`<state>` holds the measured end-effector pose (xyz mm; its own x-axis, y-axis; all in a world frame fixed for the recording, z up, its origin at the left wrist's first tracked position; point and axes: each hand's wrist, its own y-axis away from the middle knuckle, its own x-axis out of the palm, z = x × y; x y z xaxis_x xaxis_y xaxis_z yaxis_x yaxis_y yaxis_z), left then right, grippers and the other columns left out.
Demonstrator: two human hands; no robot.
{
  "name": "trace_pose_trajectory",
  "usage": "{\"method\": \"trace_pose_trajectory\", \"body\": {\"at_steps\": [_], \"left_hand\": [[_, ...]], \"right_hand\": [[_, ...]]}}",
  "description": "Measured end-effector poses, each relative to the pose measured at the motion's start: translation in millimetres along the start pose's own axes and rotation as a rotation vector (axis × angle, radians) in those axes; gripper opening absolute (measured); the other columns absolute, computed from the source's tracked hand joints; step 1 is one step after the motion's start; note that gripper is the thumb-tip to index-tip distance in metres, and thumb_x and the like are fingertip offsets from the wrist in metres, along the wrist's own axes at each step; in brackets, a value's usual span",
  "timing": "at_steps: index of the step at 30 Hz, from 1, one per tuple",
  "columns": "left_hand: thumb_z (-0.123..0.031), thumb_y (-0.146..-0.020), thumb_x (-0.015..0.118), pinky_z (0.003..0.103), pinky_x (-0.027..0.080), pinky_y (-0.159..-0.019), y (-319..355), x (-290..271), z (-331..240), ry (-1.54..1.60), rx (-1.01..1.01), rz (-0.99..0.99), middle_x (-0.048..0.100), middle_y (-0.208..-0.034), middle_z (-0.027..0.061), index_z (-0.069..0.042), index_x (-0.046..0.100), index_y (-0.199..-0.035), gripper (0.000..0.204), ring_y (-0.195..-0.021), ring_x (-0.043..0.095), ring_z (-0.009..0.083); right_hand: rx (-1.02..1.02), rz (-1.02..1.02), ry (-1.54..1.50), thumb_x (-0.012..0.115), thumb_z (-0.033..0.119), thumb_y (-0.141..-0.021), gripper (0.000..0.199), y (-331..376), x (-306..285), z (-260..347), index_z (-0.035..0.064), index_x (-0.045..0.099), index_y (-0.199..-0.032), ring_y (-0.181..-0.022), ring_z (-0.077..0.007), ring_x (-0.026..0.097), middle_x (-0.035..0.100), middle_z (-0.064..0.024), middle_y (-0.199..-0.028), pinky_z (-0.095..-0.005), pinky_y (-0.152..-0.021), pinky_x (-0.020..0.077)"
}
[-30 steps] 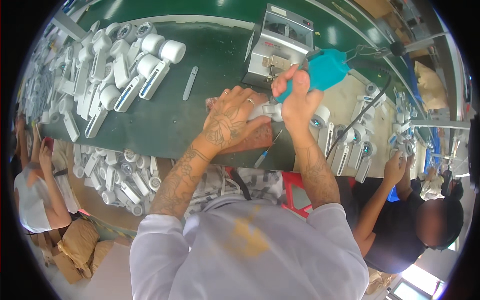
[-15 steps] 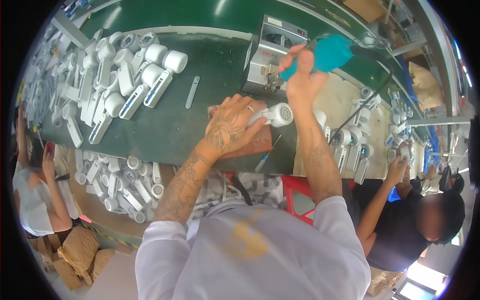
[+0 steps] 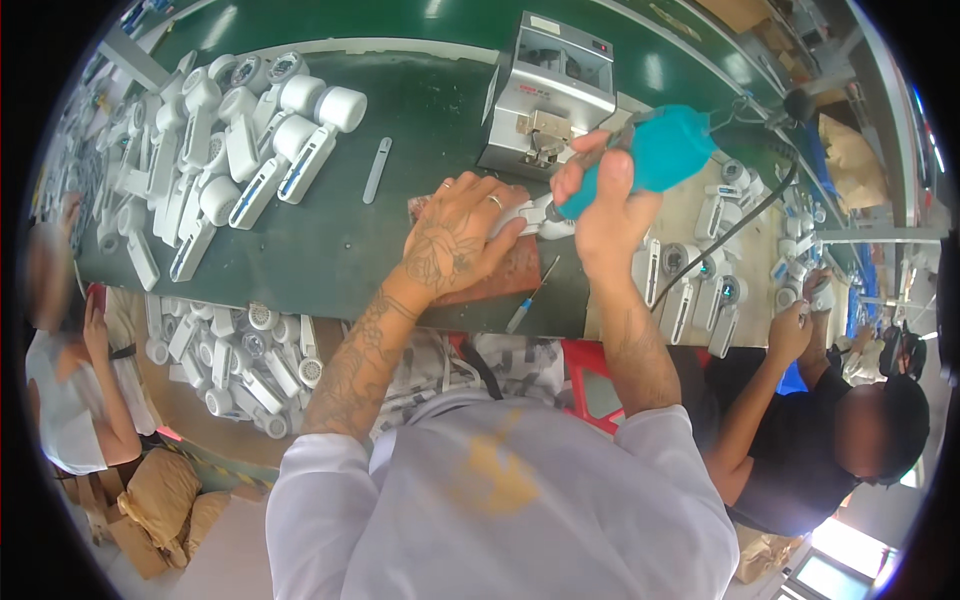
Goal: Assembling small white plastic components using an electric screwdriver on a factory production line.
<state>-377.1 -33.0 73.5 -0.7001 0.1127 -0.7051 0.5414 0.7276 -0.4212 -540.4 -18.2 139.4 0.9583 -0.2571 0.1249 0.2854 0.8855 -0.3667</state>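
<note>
Fan [image 3: 556, 230] btwn hands [image 3: 455, 235], held in L.

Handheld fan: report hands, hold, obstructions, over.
Left hand holding white fan over red pad. Right hand gripping teal power tool, tip at or near fan neck. Screwdriver beside pad, not between tool and fan.

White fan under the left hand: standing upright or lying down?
Lying down: the white fan stretches sideways from under the left hand, over the reddish pad, head toward the right hand.
</note>
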Motion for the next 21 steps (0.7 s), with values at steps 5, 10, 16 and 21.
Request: {"method": "trace_pose_trajectory", "body": {"at_steps": [5,10,16,21], "left_hand": [[-0.027,-0.09,0.064,0.045,0.044,-0.092,0.0,-2.4,-4.7,0.021,-0.032,0.028,0.064,-0.109,0.0108,-0.006,0.065,-0.114,0.032,-0.101,0.057,0.0316],[-0.027,-0.09,0.064,0.046,0.044,-0.093,-0.2,-2.0,-5.3,0.009,-0.034,0.04,0.064,-0.111,0.0105,-0.005,0.065,-0.114,0.032,-0.103,0.056,0.0308],[-0.026,-0.091,0.063,0.047,0.044,-0.095,-5.4,-4.9,-8.0,-0.038,-0.002,0.015,0.063,-0.118,0.0068,-0.005,0.065,-0.115,0.031,-0.105,0.056,0.0304],[-0.028,-0.088,0.066,0.048,0.045,-0.092,5.9,-9.3,2.7,-0.038,0.022,-0.01,0.064,-0.117,0.0078,-0.007,0.065,-0.116,0.034,-0.105,0.059,0.0299]], "right_hand": [[-0.005,-0.004,-0.151,0.063,0.032,-0.099,0.036,10.6,-4.8,-4.9,-0.0045,0.06,-0.101,-0.061,-0.0144,0.057,0.059,-0.0066,-0.073,-0.0292,-0.057,0.0474],[-0.001,0.02,-0.008,0.057,0.044,-0.1,0.047,15.7,-6.9,-13.6,-0.0022,0.052,-0.095,-0.059,-0.0192,0.055,0.055,-0.0089,-0.067,-0.0333,-0.057,0.0474],[0.013,-0.025,-0.073,0.059,0.039,-0.1,0.042,16.2,-3.7,-22.0,-0.0015,0.051,-0.093,-0.058,-0.0193,0.055,0.054,-0.009,-0.066,-0.0331,-0.057,0.0473],[0.001,0.02,0.05,0.054,0.036,-0.104,0.037,16.3,2.7,-29.6,0.0002,0.057,-0.092,-0.06,-0.0177,0.056,0.057,-0.0071,-0.068,-0.032,-0.057,0.0465]]}}
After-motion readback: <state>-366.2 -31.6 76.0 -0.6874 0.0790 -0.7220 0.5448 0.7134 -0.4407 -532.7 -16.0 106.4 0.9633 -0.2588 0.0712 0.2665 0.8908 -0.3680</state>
